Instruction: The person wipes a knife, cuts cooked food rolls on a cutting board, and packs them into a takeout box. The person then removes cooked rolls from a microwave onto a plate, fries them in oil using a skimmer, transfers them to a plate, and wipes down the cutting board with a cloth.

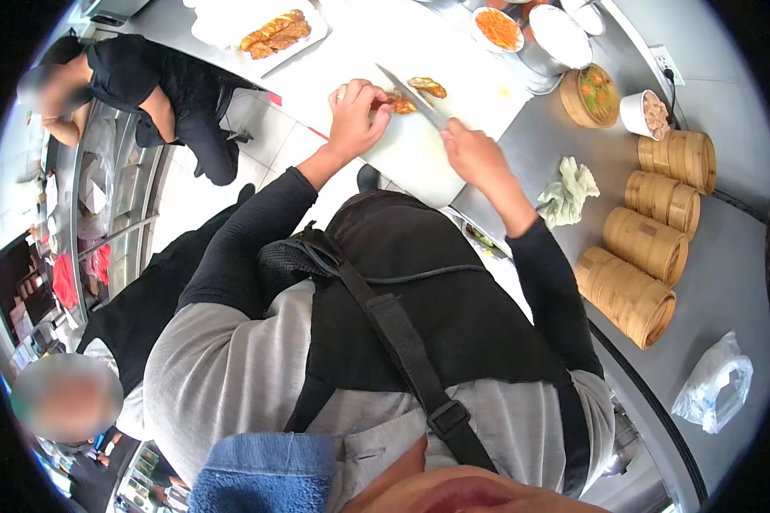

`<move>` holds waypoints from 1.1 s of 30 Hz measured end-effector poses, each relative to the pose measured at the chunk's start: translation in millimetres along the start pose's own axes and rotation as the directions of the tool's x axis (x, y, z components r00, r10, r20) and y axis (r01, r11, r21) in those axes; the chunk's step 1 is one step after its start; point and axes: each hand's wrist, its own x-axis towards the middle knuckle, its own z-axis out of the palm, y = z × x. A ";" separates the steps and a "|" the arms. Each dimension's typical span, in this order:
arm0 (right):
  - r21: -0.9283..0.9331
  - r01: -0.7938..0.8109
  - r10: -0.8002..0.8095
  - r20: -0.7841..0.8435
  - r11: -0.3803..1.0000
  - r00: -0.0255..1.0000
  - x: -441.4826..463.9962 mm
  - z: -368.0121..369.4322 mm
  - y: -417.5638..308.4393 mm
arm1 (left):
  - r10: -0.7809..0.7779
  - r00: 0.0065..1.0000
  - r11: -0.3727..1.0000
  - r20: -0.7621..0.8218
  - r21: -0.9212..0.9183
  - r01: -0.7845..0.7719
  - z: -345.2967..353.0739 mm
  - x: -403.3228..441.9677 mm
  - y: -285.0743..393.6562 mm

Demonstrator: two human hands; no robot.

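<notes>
A knife [409, 96] is gripped by its handle in my right hand [475, 156], its blade slanting up and left over the white cutting board [488, 94]. Left of the blade, my left hand [357, 118] has its fingers bent down on a browned piece of food [400, 104]. Another browned piece [428, 86] lies just right of the blade, apart from my hands. At the upper left, more browned pieces [275, 34] rest on a white tray [316, 19].
Bamboo steamers [626, 295] line the right counter, near a crumpled cloth [567, 192] and a plastic bag [715, 382]. Shredded orange food fills a bowl [498, 29] at the top. Two people, one in black [141, 77], the other lower left [128, 342], are on the left.
</notes>
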 end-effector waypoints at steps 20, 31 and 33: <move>-0.112 -0.019 0.024 0.047 0.994 0.999 -9.1 -17.5 -26.6 | -0.041 0.999 0.998 0.008 -0.049 0.042 -13.9 -12.6 -25.4; 0.093 0.061 -0.053 -0.083 0.994 0.995 47.5 63.1 -47.7 | -0.013 0.999 0.999 0.033 -0.038 0.014 -8.2 -10.7 -28.2; 0.083 0.036 -0.034 -0.024 0.996 0.999 22.8 62.6 -31.9 | -0.025 0.998 0.999 0.061 -0.025 0.027 -10.5 -12.2 -27.6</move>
